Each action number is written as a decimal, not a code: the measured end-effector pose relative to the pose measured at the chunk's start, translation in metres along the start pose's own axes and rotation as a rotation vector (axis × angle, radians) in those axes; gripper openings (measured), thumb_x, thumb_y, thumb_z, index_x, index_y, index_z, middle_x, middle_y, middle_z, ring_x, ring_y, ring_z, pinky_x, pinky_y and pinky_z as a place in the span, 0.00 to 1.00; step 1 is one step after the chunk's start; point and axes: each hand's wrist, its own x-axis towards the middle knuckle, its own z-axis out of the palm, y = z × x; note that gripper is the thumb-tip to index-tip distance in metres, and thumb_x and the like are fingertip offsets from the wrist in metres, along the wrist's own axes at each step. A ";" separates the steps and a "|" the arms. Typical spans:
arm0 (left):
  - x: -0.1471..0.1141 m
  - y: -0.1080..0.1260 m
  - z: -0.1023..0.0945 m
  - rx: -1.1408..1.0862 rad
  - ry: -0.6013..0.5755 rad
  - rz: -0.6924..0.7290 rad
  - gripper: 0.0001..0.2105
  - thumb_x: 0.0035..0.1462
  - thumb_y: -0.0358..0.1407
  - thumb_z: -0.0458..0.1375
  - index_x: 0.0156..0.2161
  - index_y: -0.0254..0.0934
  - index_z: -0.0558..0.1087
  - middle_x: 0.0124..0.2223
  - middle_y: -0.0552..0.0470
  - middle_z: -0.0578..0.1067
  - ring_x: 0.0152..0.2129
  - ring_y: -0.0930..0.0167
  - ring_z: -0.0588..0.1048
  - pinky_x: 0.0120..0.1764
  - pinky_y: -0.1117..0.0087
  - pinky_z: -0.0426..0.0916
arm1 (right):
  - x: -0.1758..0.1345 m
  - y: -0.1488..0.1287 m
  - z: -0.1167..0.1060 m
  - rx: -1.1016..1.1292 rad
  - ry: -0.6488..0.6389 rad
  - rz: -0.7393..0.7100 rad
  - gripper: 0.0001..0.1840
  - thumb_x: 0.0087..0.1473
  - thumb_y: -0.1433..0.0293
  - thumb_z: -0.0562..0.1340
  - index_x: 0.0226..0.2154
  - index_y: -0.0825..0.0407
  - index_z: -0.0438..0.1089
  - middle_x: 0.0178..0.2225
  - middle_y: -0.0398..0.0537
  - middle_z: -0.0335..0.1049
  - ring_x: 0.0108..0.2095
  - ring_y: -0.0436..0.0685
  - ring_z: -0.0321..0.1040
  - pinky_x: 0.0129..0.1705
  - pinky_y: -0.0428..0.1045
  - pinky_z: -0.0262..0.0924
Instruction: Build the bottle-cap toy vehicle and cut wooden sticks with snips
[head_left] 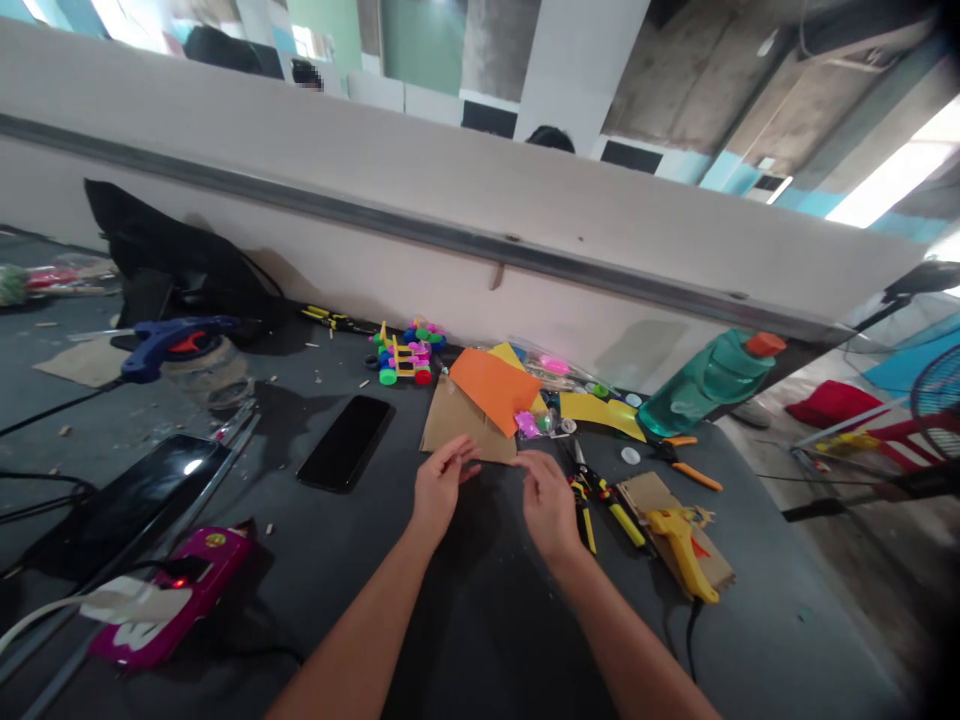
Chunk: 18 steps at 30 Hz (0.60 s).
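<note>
A brown cardboard piece [465,422] lies on the dark table, partly covered by an orange sheet [495,386]. My left hand [442,488] is at its near edge, fingers loosely bent and apart, with nothing visible in them. At the near right corner of the cardboard, my right hand [547,505] reaches a forefinger to the edge, the other fingers curled loosely. Whether that fingertip touches the cardboard I cannot tell. Beside my right hand are yellow-and-black handled pliers [619,515] and a small pink piece [527,424] in clear plastic.
A black phone [346,443] and colourful toy parts [405,358] lie to the left. Further left are a blue glue gun [161,345] and a magenta power strip [180,595]. A yellow glue gun [682,550] and green bottle [705,385] stand right; a partition [375,270] runs behind.
</note>
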 end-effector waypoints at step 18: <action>-0.085 0.041 0.062 -0.334 -0.424 -0.381 0.30 0.59 0.52 0.31 0.59 0.40 0.57 0.61 0.50 0.59 0.59 0.66 0.53 0.60 0.60 0.47 | -0.019 -0.028 -0.004 0.344 0.081 0.163 0.27 0.61 0.61 0.42 0.61 0.50 0.43 0.62 0.50 0.44 0.63 0.55 0.39 0.62 0.60 0.38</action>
